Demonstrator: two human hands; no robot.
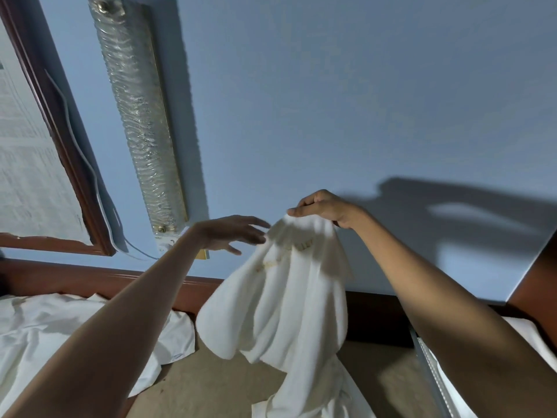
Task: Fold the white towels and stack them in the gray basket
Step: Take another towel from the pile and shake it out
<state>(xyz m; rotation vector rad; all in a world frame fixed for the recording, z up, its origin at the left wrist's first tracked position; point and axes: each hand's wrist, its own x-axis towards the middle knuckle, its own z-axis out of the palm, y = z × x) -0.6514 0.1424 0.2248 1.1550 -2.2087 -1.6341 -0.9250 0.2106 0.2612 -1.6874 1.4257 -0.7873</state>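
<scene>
The right hand [322, 208] has its fingers curled tight. They pinch the top edge of the white towel [280, 297]. The hand is up high, so the towel hangs down loose below the fingers and is easy to see. The left hand [232, 233] has its fingers wide and straight, and it holds nothing. Its fingertips are right at the towel's top edge, close to the right fingers. I think it is going for another corner, so both hands can pull the towel flat to fold it.

Far below the fingers, the towel's end meets more white cloth [304, 396] low down. Left of the left hand lies a bumpy white sheet [45, 327]. Above that hand is a long wall lamp [141, 116]. I cannot tell where the gray basket is.
</scene>
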